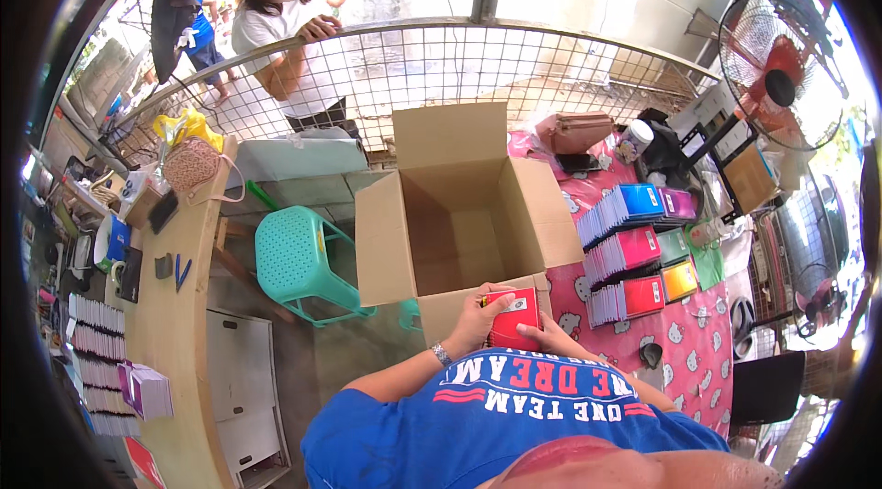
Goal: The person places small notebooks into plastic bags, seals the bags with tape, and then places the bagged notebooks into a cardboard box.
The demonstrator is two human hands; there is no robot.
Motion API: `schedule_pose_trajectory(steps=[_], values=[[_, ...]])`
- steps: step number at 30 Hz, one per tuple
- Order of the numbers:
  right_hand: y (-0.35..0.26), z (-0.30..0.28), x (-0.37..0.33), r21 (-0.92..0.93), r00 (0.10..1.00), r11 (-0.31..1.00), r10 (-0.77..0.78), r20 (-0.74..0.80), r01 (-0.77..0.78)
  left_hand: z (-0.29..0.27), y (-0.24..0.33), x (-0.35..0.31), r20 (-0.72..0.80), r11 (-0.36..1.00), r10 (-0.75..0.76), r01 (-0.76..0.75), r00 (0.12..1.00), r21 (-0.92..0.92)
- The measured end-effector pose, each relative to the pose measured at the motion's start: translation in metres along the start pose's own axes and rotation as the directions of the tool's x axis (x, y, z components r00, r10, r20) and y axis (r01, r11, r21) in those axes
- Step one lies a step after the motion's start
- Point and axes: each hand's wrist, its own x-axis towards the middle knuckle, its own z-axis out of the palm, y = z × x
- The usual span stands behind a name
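Observation:
Both my hands hold a red-covered notebook [516,316] in front of my chest, at the near side of an open cardboard box [378,246]. My left hand [473,322], with a watch on its wrist, grips the left side with the thumb on the cover. My right hand [551,338] is closed round the lower right corner, its thumb lying on the front. Whether more than one notebook is in this grip cannot be told. The box's flaps are folded outward, and its visible inside is bare brown card. To the right, stacks of notebooks with blue [640,202], red [643,296] and yellow [680,280] covers lie on a table.
The pink patterned tablecloth [675,342] also bears a pink bag [574,133] and a white jar [634,141]. A turquoise stool [299,250] stands left of the box. Blue-handled pliers [183,274] and more notebooks [98,342] lie on the wooden table [175,333]. Behind a wire fence [413,62] stands a person [285,48].

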Motion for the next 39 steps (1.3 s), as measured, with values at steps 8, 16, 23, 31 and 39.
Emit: schedule_pose_trajectory(steps=[8, 16, 23, 31, 39], values=[[-0.002, 0.005, 0.001, 0.095, 0.996, 0.996, 0.012, -0.091, -0.004, -0.003, 0.007, 0.011, 0.006, 0.986, 0.043, -0.043, 0.999, 0.163], [-0.002, 0.005, 0.008, -0.045, 0.998, 0.999, 0.027, -0.054, -0.03, 0.012, 0.069, 0.019, 0.321, 0.407, -0.098, -0.257, 0.942, 0.876], [-0.001, -0.003, 0.02, -0.163, 0.996, 0.983, 0.083, -0.016, -0.084, 0.005, 0.055, 0.01, 0.198, 0.243, -0.129, -0.163, 0.972, 0.956], [-0.005, -0.002, 0.017, -0.054, 0.99, 0.997, 0.06, 0.126, -0.054, 0.01, 0.054, 0.011, 0.277, 0.153, -0.045, -0.267, 0.96, 0.951], [-0.002, 0.002, 0.017, -0.006, 0.992, 1.0, -0.015, 0.128, 0.016, 0.004, 0.046, 0.014, 0.324, 0.156, -0.008, -0.318, 0.946, 0.935]])
